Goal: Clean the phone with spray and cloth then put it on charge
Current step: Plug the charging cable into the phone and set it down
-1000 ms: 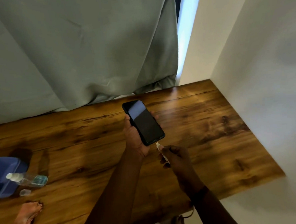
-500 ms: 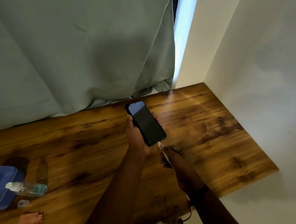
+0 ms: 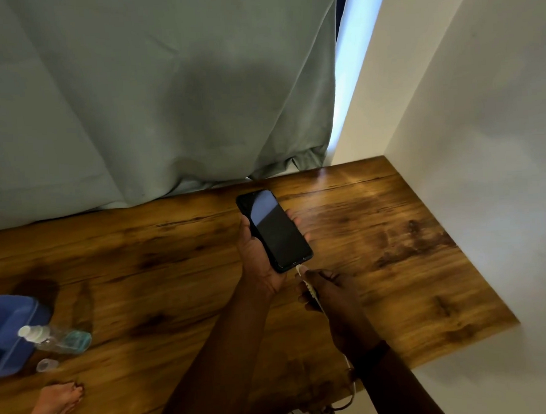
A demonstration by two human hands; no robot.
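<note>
A black phone (image 3: 273, 229) with a dark screen lies tilted in my left hand (image 3: 258, 255), held above the wooden table (image 3: 395, 247). My right hand (image 3: 329, 294) pinches the white charging cable (image 3: 307, 283) just below the phone. The cable's plug touches the phone's bottom edge; the frames do not show whether it is seated. A small clear spray bottle (image 3: 54, 338) with bluish liquid lies on its side at the table's left. A blue cloth (image 3: 7, 332) sits beside it, partly cut off by the frame.
A clear cap (image 3: 46, 364) rests near the bottle. A grey-green curtain (image 3: 163, 101) hangs behind the table. White walls (image 3: 486, 161) close off the right side. A bare foot (image 3: 54, 409) shows at lower left. The cable trails down past the table's near edge.
My right hand has brought the cable plug up from just below the phone until it meets the bottom edge. The phone stayed in my left hand.
</note>
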